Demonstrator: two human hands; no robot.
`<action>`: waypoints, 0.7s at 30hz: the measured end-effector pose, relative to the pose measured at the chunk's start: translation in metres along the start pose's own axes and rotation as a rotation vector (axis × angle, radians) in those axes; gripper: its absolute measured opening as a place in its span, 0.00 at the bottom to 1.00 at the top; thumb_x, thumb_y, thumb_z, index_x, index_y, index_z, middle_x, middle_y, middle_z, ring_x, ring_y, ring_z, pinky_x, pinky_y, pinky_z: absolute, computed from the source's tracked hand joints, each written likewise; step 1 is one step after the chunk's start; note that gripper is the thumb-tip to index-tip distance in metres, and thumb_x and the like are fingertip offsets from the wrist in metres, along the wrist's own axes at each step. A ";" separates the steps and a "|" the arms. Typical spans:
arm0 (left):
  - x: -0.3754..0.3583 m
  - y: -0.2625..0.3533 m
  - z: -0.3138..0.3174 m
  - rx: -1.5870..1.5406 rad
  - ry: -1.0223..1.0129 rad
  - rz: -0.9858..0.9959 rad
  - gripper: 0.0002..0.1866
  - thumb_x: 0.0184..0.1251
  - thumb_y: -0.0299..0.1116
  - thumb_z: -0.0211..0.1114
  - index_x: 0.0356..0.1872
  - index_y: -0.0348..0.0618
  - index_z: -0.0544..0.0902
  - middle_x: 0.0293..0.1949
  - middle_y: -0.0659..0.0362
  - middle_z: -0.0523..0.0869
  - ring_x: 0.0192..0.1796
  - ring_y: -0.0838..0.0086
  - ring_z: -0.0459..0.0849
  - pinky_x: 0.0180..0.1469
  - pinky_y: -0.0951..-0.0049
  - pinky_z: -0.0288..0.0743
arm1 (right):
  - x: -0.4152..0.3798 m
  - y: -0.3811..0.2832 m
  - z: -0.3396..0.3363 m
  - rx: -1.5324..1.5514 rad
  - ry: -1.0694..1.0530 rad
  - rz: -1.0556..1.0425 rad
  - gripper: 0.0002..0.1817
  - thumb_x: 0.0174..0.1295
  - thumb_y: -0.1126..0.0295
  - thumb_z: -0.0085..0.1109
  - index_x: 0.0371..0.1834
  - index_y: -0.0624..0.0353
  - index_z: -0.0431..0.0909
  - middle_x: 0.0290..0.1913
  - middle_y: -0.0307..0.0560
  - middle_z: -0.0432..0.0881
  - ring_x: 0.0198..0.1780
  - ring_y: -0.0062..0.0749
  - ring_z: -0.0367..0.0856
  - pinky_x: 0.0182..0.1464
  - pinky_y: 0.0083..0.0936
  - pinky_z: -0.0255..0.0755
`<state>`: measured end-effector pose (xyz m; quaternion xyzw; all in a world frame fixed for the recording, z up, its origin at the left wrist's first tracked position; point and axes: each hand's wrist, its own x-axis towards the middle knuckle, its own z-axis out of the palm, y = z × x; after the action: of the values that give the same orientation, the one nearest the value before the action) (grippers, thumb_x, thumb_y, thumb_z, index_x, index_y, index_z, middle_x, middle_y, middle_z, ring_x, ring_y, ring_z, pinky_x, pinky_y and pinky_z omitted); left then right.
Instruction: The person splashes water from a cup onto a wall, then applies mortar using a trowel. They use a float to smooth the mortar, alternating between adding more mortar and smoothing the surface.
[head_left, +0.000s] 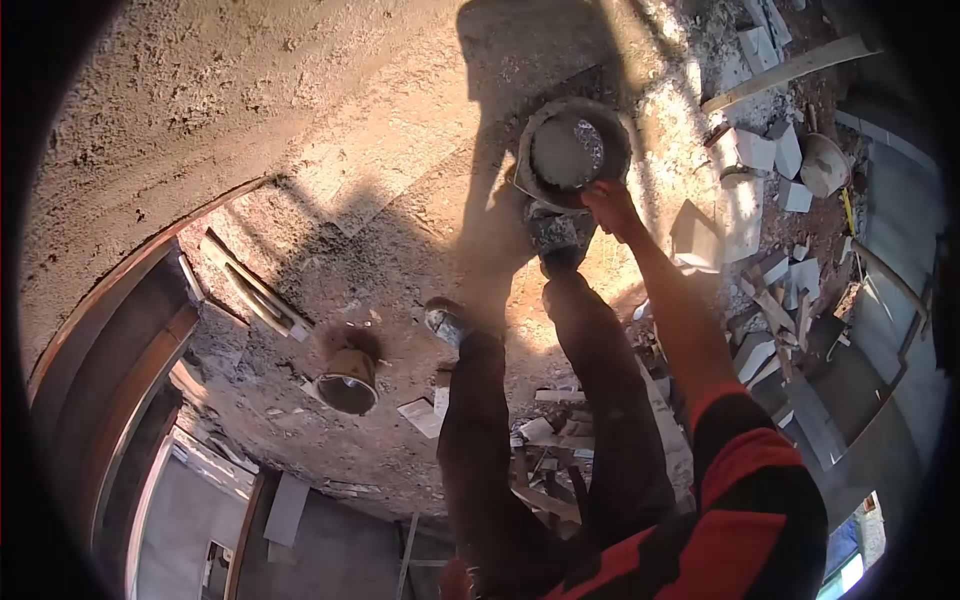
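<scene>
In the upper middle of the frame the right hand (608,207) reaches down along a bare forearm, and its grip is closed over the near rim of a round mortar pan (573,150) that holds grey cement mix. The pan sits just above the person's two shoes, and whether it rests on the floor (300,130) or hangs lifted, I cannot tell. The left hand is out of view. Dark trousers and a red-and-black sleeve fill the lower middle and lower right. At lower left of centre an empty round bucket (348,385) lies tilted on the rough floor, well apart from the pan. Broken tile pieces (760,150) are scattered at upper right, beside a second bowl (824,165).
</scene>
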<state>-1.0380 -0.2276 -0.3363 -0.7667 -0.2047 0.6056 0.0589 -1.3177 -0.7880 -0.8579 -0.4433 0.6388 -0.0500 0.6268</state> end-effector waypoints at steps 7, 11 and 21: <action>0.047 -0.004 -0.080 -0.054 -0.082 0.427 0.27 0.85 0.46 0.63 0.78 0.47 0.77 0.72 0.56 0.83 0.70 0.60 0.84 0.67 0.53 0.80 | -0.246 -0.236 0.002 0.457 -0.086 -0.159 0.11 0.71 0.64 0.64 0.49 0.60 0.82 0.32 0.42 0.83 0.29 0.26 0.81 0.31 0.29 0.77; 0.083 0.042 -0.180 -0.461 -0.459 0.653 0.28 0.85 0.47 0.64 0.78 0.48 0.77 0.72 0.58 0.83 0.69 0.61 0.85 0.66 0.54 0.82 | -0.371 -0.421 -0.016 0.653 -0.118 -0.515 0.15 0.72 0.63 0.59 0.55 0.61 0.81 0.34 0.46 0.83 0.27 0.31 0.82 0.29 0.30 0.79; -0.077 0.263 -0.373 -0.215 0.153 1.585 0.29 0.83 0.48 0.63 0.72 0.37 0.76 0.67 0.46 0.84 0.62 0.55 0.88 0.64 0.57 0.81 | -0.796 -0.890 -0.179 0.948 0.606 -1.641 0.10 0.68 0.68 0.70 0.44 0.64 0.84 0.35 0.43 0.86 0.28 0.22 0.84 0.28 0.23 0.79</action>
<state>-0.6331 -0.4373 -0.2589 -0.7248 0.3479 0.3899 -0.4490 -1.1628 -0.9110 0.3326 -0.4200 0.1813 -0.8293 0.3210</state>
